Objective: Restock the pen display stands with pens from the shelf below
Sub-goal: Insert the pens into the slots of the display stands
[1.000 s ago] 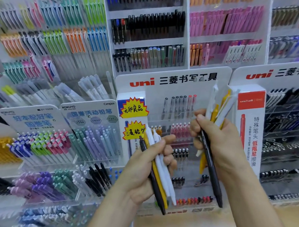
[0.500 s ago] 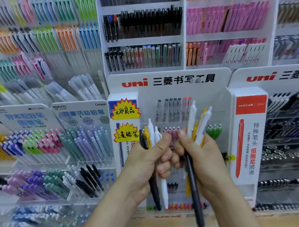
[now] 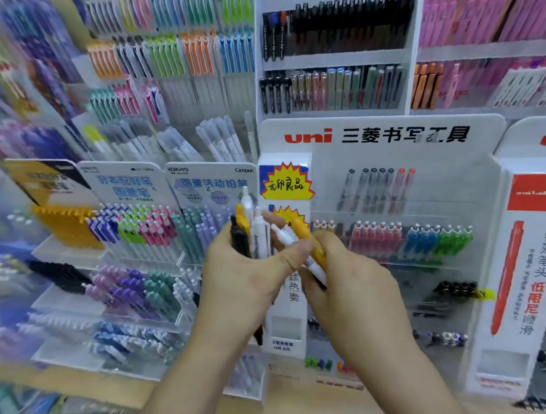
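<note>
I've got both hands full just in front of the uni stand (image 3: 393, 140), level with its row of coloured pens. The left hand (image 3: 246, 277) has its fingers curled round an upright bundle (image 3: 259, 237) of black, yellow and white pens, and its thumb lies across toward the other hand. The right hand (image 3: 352, 291) is wrapped round a slanted bundle (image 3: 306, 239) of yellow and white pens. I can't tell how many (the knuckles cover the lower barrels).

What the next move turns on is how the two bundles lie. The slanted bundle's long axis runs from low on the right to high on the left, so its upper ends lean against the upright bundle, touching it or close to it, between the hands. I read this as sorting or passing pens from one hand to the other, with none of them slotted in yet.

The tiers of the uni stand sit behind and to the right of the hands, so the right hand is the nearer one for filling them; the pink pens (image 3: 376, 239) show just past its knuckles. The Kokuyo stand (image 3: 210, 179) is off to the left, nearer the left hand. Pens in those tiers stand close to upright, so I'd judge the slanted bundle needs righting before any pen goes in.
</note>
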A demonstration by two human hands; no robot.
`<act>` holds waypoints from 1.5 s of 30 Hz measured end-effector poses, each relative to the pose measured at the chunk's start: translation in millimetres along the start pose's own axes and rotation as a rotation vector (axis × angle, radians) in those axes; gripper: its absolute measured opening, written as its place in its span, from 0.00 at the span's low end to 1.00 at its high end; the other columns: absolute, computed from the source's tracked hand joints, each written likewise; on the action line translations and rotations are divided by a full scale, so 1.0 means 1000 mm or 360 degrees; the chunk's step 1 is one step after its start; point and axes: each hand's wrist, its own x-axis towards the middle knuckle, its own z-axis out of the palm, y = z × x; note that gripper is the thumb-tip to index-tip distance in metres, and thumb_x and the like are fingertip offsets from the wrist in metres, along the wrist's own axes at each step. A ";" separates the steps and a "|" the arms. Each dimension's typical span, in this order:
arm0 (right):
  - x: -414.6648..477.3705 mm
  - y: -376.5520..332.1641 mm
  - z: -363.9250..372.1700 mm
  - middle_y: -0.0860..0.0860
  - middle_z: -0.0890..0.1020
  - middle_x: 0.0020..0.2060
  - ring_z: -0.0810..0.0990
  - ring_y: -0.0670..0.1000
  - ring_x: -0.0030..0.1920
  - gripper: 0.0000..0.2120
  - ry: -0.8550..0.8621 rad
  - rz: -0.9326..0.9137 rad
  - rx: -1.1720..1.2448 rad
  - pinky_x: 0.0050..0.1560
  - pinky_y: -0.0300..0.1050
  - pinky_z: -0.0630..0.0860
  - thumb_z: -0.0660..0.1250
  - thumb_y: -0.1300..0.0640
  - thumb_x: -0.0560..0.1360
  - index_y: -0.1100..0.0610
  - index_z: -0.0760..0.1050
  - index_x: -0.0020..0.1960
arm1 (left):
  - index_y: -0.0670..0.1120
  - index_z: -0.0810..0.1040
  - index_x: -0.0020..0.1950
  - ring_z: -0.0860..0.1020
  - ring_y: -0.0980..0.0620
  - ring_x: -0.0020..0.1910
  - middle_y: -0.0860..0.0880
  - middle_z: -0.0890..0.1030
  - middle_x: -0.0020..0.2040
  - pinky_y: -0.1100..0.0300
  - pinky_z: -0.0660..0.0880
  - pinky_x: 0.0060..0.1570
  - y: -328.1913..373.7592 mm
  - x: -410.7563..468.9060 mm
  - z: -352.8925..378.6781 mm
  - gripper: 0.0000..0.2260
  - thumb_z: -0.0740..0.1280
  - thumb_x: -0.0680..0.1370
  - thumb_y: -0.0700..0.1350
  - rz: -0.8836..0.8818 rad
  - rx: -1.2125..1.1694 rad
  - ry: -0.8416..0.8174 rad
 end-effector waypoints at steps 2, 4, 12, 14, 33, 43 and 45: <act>-0.003 -0.022 0.006 0.49 0.81 0.43 0.81 0.57 0.44 0.14 -0.0028 -0.0058 -0.0072 0.35 0.49 0.69 0.60 0.49 0.79 0.47 0.64 0.64 | 0.47 0.79 0.43 0.65 0.54 0.21 0.53 0.75 0.27 0.65 0.64 0.22 0.002 -0.002 -0.022 0.10 0.76 0.65 0.39 -0.0023 -0.0058 0.0007; -0.008 -0.046 0.015 0.49 0.81 0.45 0.81 0.57 0.45 0.14 -0.0050 -0.0093 -0.0105 0.36 0.49 0.70 0.60 0.49 0.80 0.47 0.62 0.63 | 0.46 0.79 0.41 0.63 0.52 0.21 0.49 0.73 0.26 0.63 0.63 0.23 0.003 -0.003 -0.049 0.09 0.76 0.67 0.37 -0.0057 -0.0080 -0.0002; -0.032 -0.161 0.085 0.48 0.80 0.43 0.79 0.54 0.43 0.15 -0.0111 -0.0209 0.0096 0.37 0.50 0.72 0.62 0.47 0.79 0.46 0.61 0.63 | 0.46 0.78 0.36 0.64 0.52 0.20 0.49 0.69 0.23 0.64 0.63 0.23 0.006 -0.017 -0.197 0.09 0.75 0.68 0.35 -0.0015 -0.0140 -0.0093; -0.036 -0.181 0.102 0.47 0.80 0.37 0.78 0.50 0.38 0.13 -0.0171 -0.0150 0.0363 0.36 0.48 0.71 0.66 0.49 0.76 0.44 0.66 0.58 | 0.46 0.80 0.39 0.64 0.51 0.21 0.46 0.70 0.24 0.63 0.64 0.24 0.005 -0.018 -0.228 0.07 0.75 0.69 0.36 0.0025 -0.0151 -0.0085; 0.022 -0.265 0.231 0.61 0.80 0.33 0.60 0.48 0.21 0.08 -0.0780 0.0568 0.2086 0.25 0.38 0.56 0.67 0.53 0.70 0.56 0.80 0.35 | 0.43 0.77 0.44 0.71 0.53 0.22 0.42 0.85 0.41 0.66 0.63 0.22 -0.013 0.085 -0.408 0.05 0.69 0.69 0.38 -0.0029 -0.0269 -0.0023; 0.056 -0.278 0.273 0.54 0.79 0.28 0.65 0.48 0.22 0.05 -0.0523 0.0488 0.1966 0.23 0.36 0.65 0.65 0.62 0.77 0.63 0.73 0.43 | 0.50 0.82 0.39 0.65 0.49 0.26 0.44 0.69 0.29 0.61 0.65 0.25 -0.043 0.137 -0.451 0.04 0.74 0.72 0.42 -0.0201 0.0256 -0.0088; 0.057 -0.281 0.282 0.55 0.80 0.30 0.66 0.48 0.23 0.05 -0.0466 0.0512 0.1916 0.24 0.36 0.65 0.66 0.63 0.77 0.63 0.74 0.43 | 0.49 0.82 0.39 0.66 0.49 0.25 0.42 0.71 0.31 0.62 0.64 0.25 -0.049 0.145 -0.459 0.05 0.76 0.69 0.40 -0.0236 0.0125 -0.0137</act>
